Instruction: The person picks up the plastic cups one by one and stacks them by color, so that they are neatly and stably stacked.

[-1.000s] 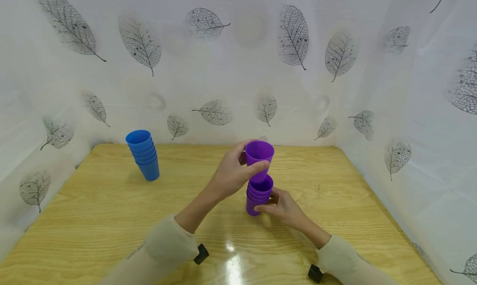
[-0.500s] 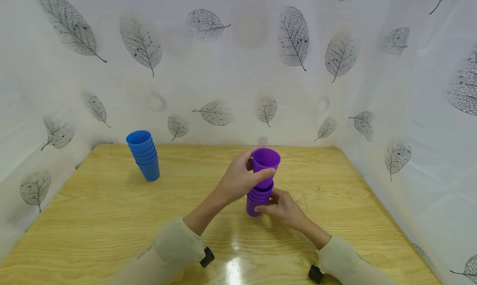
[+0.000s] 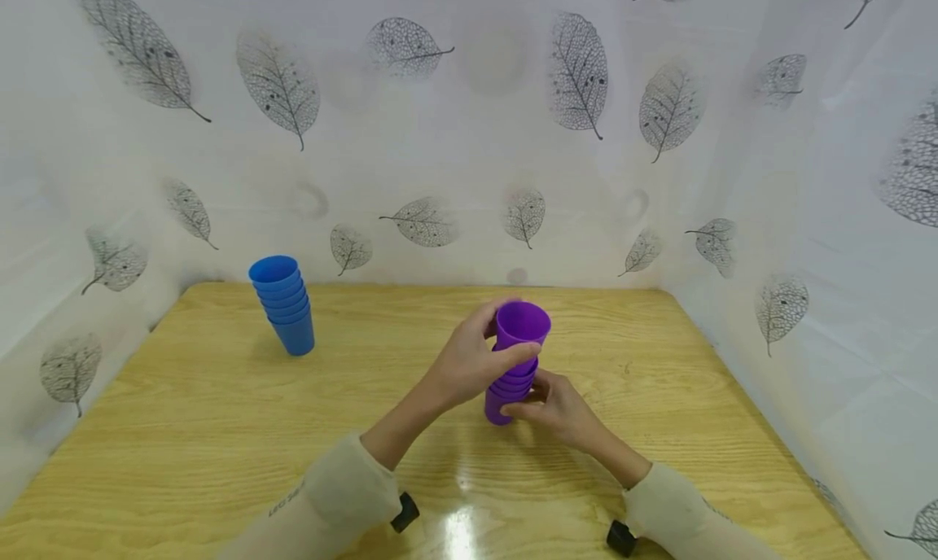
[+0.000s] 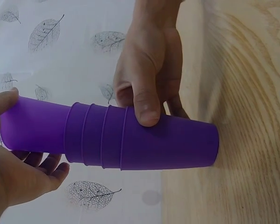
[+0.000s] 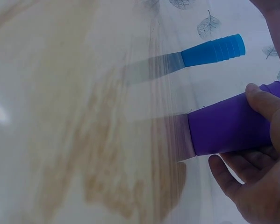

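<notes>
My left hand (image 3: 469, 356) grips a purple cup (image 3: 523, 324) by its upper part, thumb across the near side. The cup's lower end sits inside the top of a stack of purple cups (image 4: 168, 144), with its upper part standing out above the stack's rims. My right hand (image 3: 558, 409) holds that stack low down, the thumb (image 4: 148, 109) along its side. In the right wrist view the stack's base (image 5: 214, 133) stands on the table.
A stack of blue cups (image 3: 295, 324) stands at the back left of the wooden table (image 3: 220, 438). Behind and beside the table hangs a pale leaf-printed sheet (image 3: 469, 137).
The left hand has moved the purple cup down and slightly right, so its lower end has gone into the stack. The right hand has stayed in place on the stack.
</notes>
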### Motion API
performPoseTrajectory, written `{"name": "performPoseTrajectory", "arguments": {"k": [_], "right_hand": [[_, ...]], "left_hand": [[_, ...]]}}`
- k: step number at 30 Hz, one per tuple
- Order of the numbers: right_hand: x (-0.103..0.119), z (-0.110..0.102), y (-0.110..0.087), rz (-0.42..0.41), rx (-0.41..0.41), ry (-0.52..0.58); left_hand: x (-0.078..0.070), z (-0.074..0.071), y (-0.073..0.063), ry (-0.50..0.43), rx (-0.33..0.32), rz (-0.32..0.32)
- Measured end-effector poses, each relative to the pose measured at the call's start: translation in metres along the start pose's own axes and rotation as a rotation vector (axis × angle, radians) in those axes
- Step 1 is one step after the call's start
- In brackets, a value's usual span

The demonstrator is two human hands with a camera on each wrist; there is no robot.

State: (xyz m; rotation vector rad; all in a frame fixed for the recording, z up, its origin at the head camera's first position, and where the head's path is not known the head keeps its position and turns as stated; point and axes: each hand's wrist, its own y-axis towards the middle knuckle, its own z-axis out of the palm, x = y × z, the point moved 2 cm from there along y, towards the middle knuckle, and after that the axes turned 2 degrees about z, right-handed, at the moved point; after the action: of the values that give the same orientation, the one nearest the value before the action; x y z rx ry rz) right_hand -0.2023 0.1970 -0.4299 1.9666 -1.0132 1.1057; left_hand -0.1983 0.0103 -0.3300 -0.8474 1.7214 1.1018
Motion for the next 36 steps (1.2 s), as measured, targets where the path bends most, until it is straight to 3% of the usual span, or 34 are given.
{"name": "performPoseTrajectory", "arguments": {"k": [16,24,36], "right_hand": [[0.001,0.000,0.001,0.021,-0.001,0.001],[0.000,0.000,0.002,0.029,0.003,0.004],[0.001,0.002,0.002,0.035,-0.028,-0.057]], "left_hand": [[0.008,0.001,-0.005,0.044,0.012,-0.008],[0.011,-0.001,-0.011,0.027,-0.026,-0.002],[0.027,-0.032,-0.040,0.089,-0.123,-0.043]]}}
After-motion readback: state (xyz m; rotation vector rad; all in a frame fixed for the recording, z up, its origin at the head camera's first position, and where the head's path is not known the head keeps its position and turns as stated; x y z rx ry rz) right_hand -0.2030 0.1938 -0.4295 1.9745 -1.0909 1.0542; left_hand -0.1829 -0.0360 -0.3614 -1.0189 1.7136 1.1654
